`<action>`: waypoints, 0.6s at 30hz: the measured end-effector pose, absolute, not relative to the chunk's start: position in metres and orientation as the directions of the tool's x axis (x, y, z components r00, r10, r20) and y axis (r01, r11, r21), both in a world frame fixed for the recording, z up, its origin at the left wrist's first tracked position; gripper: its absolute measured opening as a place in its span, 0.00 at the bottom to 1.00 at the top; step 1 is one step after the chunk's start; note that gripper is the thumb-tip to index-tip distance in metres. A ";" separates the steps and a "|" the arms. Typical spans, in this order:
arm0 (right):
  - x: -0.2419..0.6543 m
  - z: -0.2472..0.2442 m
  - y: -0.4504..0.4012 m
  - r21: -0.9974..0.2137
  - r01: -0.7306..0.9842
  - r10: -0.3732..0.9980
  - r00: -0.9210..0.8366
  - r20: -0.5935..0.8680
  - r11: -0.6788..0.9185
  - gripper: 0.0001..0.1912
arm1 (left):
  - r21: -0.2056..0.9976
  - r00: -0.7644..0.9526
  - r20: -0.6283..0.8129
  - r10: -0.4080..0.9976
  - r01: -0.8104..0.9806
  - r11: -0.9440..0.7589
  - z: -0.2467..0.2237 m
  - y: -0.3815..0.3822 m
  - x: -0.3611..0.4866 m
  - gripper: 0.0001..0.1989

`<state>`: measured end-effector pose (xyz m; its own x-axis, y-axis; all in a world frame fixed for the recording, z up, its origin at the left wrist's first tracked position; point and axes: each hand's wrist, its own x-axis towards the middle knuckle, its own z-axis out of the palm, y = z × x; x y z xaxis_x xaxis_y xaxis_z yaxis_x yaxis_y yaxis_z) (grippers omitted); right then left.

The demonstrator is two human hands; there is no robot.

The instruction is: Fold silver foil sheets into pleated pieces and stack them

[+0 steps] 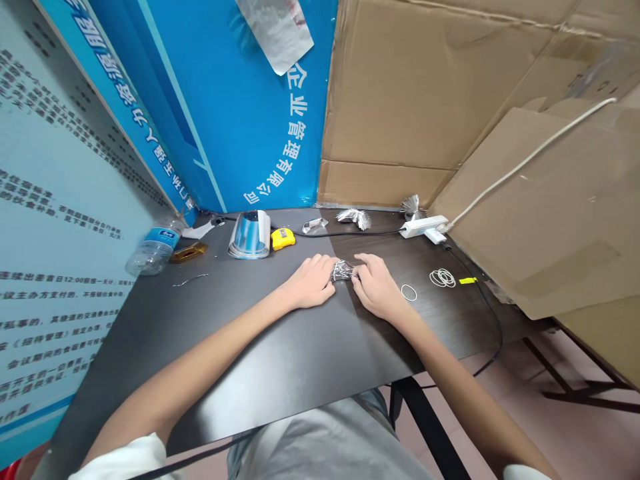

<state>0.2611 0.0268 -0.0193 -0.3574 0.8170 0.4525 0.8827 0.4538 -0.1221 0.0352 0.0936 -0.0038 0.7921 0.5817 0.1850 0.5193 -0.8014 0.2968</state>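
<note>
A small bundle of thin silvery strips lies on the dark table between my hands. My left hand is closed on its left end, fingers curled, with the thumb low near the table. At the right end, my right hand pinches the strips between thumb and fingers. What the strips are exactly is too small to tell, and both ends are partly hidden by my fingers. A single white rubber band rests just right of my right hand, with several more rubber bands farther right.
Along the back are a roll of glossy sheet, a yellow tape measure, silvery bundles and a white power strip with a black cable. A plastic bottle and brown tape roll stand left. Cardboard walls the back.
</note>
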 end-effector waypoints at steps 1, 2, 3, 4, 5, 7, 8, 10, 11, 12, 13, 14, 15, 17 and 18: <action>0.261 -0.019 0.027 -0.122 0.878 0.812 -0.364 0.456 0.462 0.07 | 0.283 0.796 0.184 0.577 0.519 -0.807 -0.004 0.093 0.036 0.25; 0.259 -0.019 0.027 -0.133 0.873 0.811 -0.367 0.455 0.469 0.07 | 0.275 0.799 0.182 0.573 0.518 -0.810 -0.005 0.093 0.036 0.25; 0.258 -0.018 0.026 -0.152 0.868 0.814 -0.365 0.452 0.474 0.07 | 0.271 0.801 0.181 0.571 0.517 -0.812 -0.006 0.092 0.037 0.26; 0.256 -0.018 0.026 -0.177 0.862 0.818 -0.358 0.450 0.475 0.07 | 0.270 0.802 0.180 0.569 0.516 -0.813 -0.007 0.092 0.038 0.26; 0.254 -0.017 0.026 -0.204 0.856 0.823 -0.349 0.447 0.474 0.06 | 0.271 0.802 0.181 0.568 0.515 -0.813 -0.007 0.092 0.039 0.26; 0.251 -0.018 0.026 -0.261 0.840 0.834 -0.337 0.438 0.476 0.05 | 0.284 0.797 0.187 0.575 0.516 -0.808 -0.009 0.092 0.041 0.25; 0.250 -0.018 0.026 -0.292 0.830 0.840 -0.330 0.431 0.476 0.05 | 0.297 0.791 0.191 0.582 0.519 -0.802 -0.009 0.093 0.041 0.24; 0.250 -0.020 0.027 -0.363 0.809 0.856 -0.301 0.420 0.463 0.05 | 0.334 0.776 0.197 0.599 0.521 -0.785 -0.009 0.095 0.041 0.21; 0.251 -0.021 0.027 -0.403 0.797 0.865 -0.276 0.420 0.450 0.06 | 0.356 0.769 0.199 0.607 0.520 -0.776 -0.009 0.096 0.040 0.19; 0.252 -0.022 0.028 -0.444 0.785 0.874 -0.241 0.422 0.432 0.07 | 0.378 0.764 0.201 0.613 0.517 -0.768 -0.008 0.097 0.039 0.18; 0.253 -0.023 0.029 -0.482 0.773 0.881 -0.204 0.427 0.412 0.07 | 0.397 0.761 0.203 0.616 0.511 -0.762 -0.008 0.097 0.039 0.17; 0.254 -0.024 0.029 -0.511 0.763 0.886 -0.170 0.432 0.396 0.08 | 0.413 0.759 0.205 0.618 0.506 -0.758 -0.008 0.098 0.038 0.17; 0.255 -0.025 0.030 -0.532 0.755 0.888 -0.145 0.436 0.384 0.08 | 0.425 0.758 0.207 0.618 0.500 -0.755 -0.007 0.099 0.037 0.17; 0.257 -0.026 0.032 -0.547 0.746 0.889 -0.129 0.440 0.379 0.08 | 0.435 0.763 0.206 0.612 0.489 -0.756 -0.007 0.099 0.036 0.16; 0.257 -0.026 0.033 -0.547 0.743 0.888 -0.137 0.439 0.385 0.08 | 0.433 0.769 0.203 0.606 0.484 -0.760 -0.007 0.100 0.036 0.17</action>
